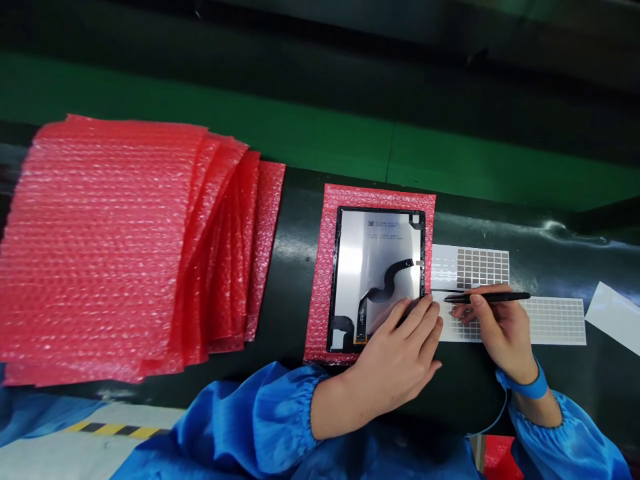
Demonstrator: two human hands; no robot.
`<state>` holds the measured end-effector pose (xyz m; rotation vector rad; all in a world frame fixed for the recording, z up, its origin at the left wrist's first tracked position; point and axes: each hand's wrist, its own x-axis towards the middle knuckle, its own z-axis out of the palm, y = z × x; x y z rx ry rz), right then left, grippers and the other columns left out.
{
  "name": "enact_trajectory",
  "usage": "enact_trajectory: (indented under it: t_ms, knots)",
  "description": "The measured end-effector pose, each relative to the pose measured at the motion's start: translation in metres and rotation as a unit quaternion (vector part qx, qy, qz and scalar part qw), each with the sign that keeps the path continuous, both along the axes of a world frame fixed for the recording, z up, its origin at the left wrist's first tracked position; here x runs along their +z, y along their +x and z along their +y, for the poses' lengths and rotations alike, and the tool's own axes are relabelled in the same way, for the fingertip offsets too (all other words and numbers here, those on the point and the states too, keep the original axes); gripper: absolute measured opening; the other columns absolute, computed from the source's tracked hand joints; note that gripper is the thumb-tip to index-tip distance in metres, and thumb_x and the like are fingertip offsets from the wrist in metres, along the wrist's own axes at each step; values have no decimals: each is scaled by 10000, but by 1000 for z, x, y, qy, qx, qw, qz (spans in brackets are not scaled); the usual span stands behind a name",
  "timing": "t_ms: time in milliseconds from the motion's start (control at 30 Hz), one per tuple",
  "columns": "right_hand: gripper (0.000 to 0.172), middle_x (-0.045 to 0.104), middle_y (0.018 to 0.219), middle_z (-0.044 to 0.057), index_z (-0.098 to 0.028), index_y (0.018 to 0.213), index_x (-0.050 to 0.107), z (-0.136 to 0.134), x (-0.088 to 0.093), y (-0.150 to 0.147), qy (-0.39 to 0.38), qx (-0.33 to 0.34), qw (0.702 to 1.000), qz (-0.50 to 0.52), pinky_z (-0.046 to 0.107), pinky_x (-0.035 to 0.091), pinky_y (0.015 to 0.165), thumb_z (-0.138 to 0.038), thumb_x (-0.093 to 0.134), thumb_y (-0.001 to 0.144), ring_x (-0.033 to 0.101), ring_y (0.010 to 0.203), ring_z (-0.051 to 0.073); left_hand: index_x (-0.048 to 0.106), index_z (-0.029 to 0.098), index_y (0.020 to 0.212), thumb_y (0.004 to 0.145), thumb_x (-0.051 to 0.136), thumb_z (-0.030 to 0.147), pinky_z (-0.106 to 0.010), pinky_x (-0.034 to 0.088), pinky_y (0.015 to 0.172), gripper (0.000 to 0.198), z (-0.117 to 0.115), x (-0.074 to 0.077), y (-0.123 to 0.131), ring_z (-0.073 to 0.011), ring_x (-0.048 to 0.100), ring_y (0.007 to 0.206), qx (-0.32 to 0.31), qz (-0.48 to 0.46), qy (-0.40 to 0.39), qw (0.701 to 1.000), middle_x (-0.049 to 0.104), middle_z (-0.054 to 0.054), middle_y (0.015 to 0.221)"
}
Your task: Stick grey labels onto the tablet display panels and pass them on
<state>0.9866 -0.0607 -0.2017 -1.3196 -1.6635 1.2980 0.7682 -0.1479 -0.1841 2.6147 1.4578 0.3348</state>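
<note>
A tablet display panel (353,267) lies with its silver back up and its black frame showing, on a pink bubble-wrap bag (321,280). A black flex cable (389,291) curves across that back. My left hand (395,363) rests with outstretched fingers over the panel's lower right edge, hiding that corner. To the right, my right hand (507,333) grips black tweezers (507,297) whose tips point left. Beneath the tweezers is a white sheet of small stickers (555,323). Just above it lies another sticker sheet (483,268) with darker pieces.
A large fanned stack of pink bubble-wrap bags (110,247) covers the left of the dark worktop (295,267). At the far right lies a white paper (617,317). A blue wrist strap (527,385) with a cord circles my right wrist.
</note>
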Motion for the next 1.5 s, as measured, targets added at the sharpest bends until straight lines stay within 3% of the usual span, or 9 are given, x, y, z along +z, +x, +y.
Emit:
enact_trajectory:
  t_ms: [1033,1500]
  knots:
    - [203,787,749,30,-224,1065,680,4,7,-7,-17,-18,1000,11,312,666,604,-424,713,1047,772,642,198,669,76,1432,1056,566,472,-498,356,1245,555,1,2,-1,-349,473,1524,2,10,9,1000,613,-170,1567]
    - [253,809,758,43,-222,1032,676,11,7,-8,-51,-35,997,47,279,666,581,-463,752,1016,791,630,190,655,49,1433,1058,571,464,-507,360,1229,566,3,-4,1,-367,472,1519,1,-17,7,1000,608,-188,1562]
